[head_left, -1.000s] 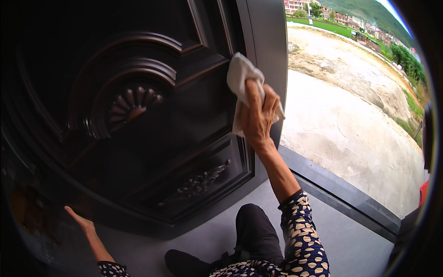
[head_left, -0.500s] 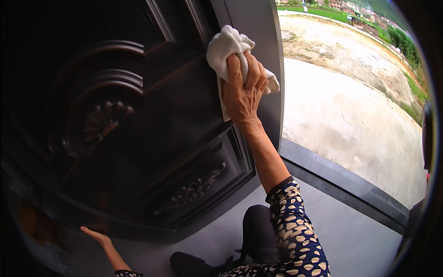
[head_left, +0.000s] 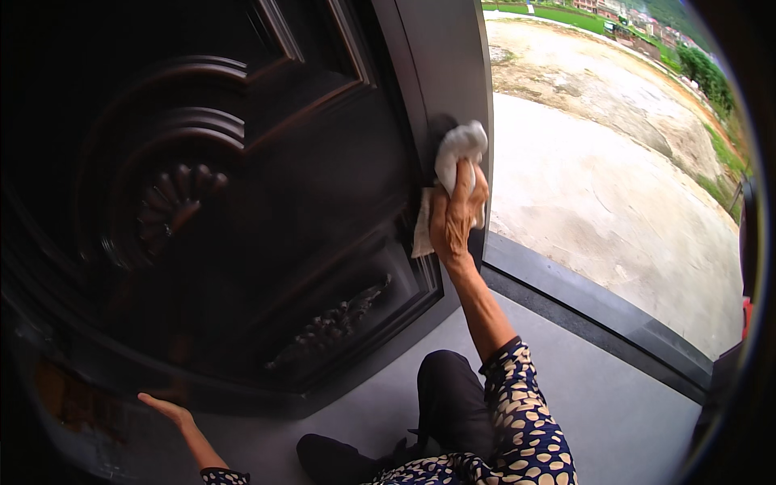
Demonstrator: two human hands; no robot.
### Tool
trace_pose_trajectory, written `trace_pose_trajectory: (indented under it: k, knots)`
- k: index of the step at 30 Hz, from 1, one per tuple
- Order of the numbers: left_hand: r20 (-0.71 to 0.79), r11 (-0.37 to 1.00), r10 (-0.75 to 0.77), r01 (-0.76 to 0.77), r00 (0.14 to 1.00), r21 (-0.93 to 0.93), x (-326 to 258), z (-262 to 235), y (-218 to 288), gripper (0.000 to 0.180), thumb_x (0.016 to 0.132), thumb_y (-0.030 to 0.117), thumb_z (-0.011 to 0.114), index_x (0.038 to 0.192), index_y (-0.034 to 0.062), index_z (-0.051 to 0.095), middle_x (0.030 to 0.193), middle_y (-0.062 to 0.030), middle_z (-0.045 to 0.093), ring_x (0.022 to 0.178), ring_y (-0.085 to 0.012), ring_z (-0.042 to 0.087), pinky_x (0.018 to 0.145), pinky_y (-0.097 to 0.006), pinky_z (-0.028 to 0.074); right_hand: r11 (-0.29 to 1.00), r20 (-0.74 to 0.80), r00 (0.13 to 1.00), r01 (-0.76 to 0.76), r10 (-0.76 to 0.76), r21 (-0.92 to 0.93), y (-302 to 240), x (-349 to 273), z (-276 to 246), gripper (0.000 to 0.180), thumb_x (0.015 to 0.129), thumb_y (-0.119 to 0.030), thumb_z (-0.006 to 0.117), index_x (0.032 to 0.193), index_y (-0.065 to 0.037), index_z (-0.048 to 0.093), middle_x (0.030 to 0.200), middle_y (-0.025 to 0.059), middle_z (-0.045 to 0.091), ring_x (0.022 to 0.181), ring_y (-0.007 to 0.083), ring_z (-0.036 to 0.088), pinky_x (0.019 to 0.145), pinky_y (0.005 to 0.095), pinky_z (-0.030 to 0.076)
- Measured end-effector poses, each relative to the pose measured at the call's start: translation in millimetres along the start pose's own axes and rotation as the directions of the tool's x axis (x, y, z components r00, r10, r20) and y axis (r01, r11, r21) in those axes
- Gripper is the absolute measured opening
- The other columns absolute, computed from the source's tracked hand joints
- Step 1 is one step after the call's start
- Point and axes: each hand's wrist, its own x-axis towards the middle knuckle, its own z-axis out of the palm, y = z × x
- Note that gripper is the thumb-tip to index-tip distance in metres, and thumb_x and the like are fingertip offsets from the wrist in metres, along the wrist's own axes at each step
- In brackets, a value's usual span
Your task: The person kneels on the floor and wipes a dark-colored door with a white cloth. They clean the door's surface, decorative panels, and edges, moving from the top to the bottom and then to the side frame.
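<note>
My right hand [head_left: 455,217] presses a crumpled white cloth [head_left: 457,149] against the right edge of a large dark carved door [head_left: 242,210], about mid-height of the view. The cloth bunches above my fingers and a flap hangs below at the left. My left hand [head_left: 166,408] rests flat with fingers apart against the bottom of the door, low left. My spotted sleeve runs up from the lower edge.
A dark threshold strip [head_left: 598,311] runs along the doorway at the right, with a bare concrete yard [head_left: 614,186] beyond it. Grey floor [head_left: 614,412] lies under me. My dark-trousered leg [head_left: 449,404] and shoe sit at the bottom centre.
My right hand with the cloth has slid from the door's raised panel rightward and down to the door's edge. My left hand has shifted slightly right along the door's bottom.
</note>
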Motion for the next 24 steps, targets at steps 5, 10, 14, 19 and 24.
trace_pose_trajectory:
  k: [5,10,14,19,24]
  knots:
    - [-0.015,1.0,0.012,-0.012,1.0,-0.007,-1.9,5.8,16.1,0.09,0.086,0.07,0.019,0.143,0.0025,0.001,0.15,-0.014,-0.002,0.139,-0.0263,0.004,0.113,-0.038,0.007,0.928,-0.164,0.914,0.373,-0.37,-0.016,-70.9,120.3,19.1,0.057,0.076,-0.009,0.059,0.131,-0.015,0.042,0.133,0.018,0.032,0.123,0.0371,0.03,0.099,0.05,0.025]
    - [-0.039,0.996,-0.066,0.064,0.997,-0.059,-5.5,3.0,27.6,0.089,0.085,0.07,0.021,0.144,0.0052,0.002,0.151,-0.0113,-0.004,0.139,-0.0254,0.002,0.113,-0.037,0.005,0.953,-0.33,0.895,0.293,-0.301,-0.073,-59.1,136.4,31.7,0.045,0.086,-0.021,0.054,0.13,-0.011,0.045,0.129,0.0135,0.042,0.119,0.0308,0.039,0.098,0.0437,0.029]
    - [-0.056,0.998,-0.011,0.008,0.998,-0.059,-1.6,4.3,21.1,0.092,0.084,0.071,0.022,0.143,0.003,0.003,0.15,-0.0137,0.0,0.138,-0.0275,0.007,0.112,-0.038,0.011,0.993,-0.358,0.927,0.113,-0.114,-0.025,-21.5,115.9,30.6,0.044,0.088,-0.024,0.049,0.129,-0.009,0.046,0.127,0.0147,0.046,0.119,0.0305,0.041,0.096,0.0442,0.029]
    - [-0.019,0.994,-0.017,0.014,1.0,-0.112,1.1,2.9,23.4,0.095,0.083,0.072,0.023,0.142,-0.0004,0.008,0.149,-0.016,0.009,0.136,-0.0301,0.016,0.11,-0.04,0.021,0.994,-0.344,0.935,-0.103,0.085,-0.035,24.3,70.5,26.1,0.043,0.09,-0.023,0.043,0.13,-0.006,0.044,0.129,0.0166,0.045,0.118,0.0322,0.041,0.097,0.0432,0.028]
    - [-0.051,0.999,-0.01,0.008,0.999,-0.042,5.0,-0.1,14.7,0.094,0.084,0.072,0.022,0.143,-0.0002,0.007,0.149,-0.0158,0.008,0.136,-0.0299,0.015,0.111,-0.04,0.019,0.886,-0.337,0.846,-0.459,0.414,-0.062,83.6,-7.7,29.2,0.04,0.093,-0.026,0.038,0.125,-0.003,0.046,0.12,0.0189,0.05,0.113,0.0339,0.044,0.096,0.041,0.031]
